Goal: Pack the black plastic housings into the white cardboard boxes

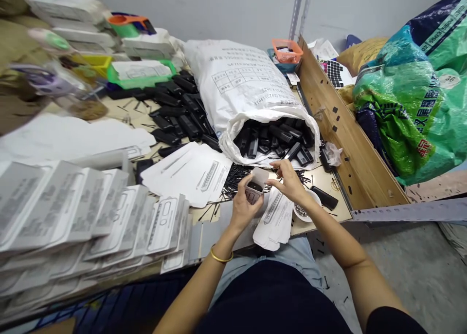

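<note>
My left hand [243,208] is wrapped round a small printed cardboard box [252,195], held upright with its end flap raised and something dark inside. My right hand [289,182] is just to the right of the box, fingers curved and apart, the thumb close to the flap; no object shows in it. Beneath the hands lies a stack of flat printed box blanks [273,214]. A white bowl of small metal parts [302,211] is partly hidden by my right forearm. Thin black sticks [237,178] are heaped just beyond the box.
A white woven sack [251,81] spills black plastic cases [284,134] toward me. More black cases [182,105] are piled to its left. Filled printed boxes [120,222] are stacked on the left. A wooden board [335,124] edges the table on the right, with green sacks [419,100] behind it.
</note>
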Motion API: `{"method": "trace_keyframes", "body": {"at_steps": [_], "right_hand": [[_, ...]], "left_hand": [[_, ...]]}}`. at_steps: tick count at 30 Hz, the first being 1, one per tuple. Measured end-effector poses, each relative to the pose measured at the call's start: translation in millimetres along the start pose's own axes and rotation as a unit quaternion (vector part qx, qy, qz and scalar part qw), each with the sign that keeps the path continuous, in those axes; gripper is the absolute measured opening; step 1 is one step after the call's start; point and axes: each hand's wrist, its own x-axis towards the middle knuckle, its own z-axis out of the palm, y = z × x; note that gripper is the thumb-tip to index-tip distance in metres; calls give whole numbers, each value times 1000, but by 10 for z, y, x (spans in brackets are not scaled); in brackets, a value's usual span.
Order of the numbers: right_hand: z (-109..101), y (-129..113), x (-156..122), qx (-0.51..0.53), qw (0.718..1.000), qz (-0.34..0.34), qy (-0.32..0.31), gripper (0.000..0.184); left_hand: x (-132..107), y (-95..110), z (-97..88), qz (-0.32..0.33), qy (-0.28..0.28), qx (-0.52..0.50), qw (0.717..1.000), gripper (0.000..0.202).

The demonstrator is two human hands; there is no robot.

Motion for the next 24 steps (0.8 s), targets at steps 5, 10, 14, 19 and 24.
{"method": "trace_keyframes", "body": {"at_steps": [5, 10, 14, 19, 24], "right_hand": [[519, 81, -205, 114, 986, 77, 90, 16], [753, 32, -390, 65, 982, -45, 169, 11], [708, 100, -387, 68, 977, -12, 203, 15], [796, 255, -489, -2, 980, -117, 163, 20], [564, 340, -505, 33, 993, 0, 115, 35]], "left_hand": [[-107, -92, 143, -10, -38, -42, 998, 40], [-110, -71, 226, -65, 5, -149, 987, 62], [-119, -37, 244, -103, -19, -166, 981, 68], [-132, -67, 320, -72, -19, -146, 987, 58], [35, -87, -123, -63, -19, 53, 996, 50]]}}
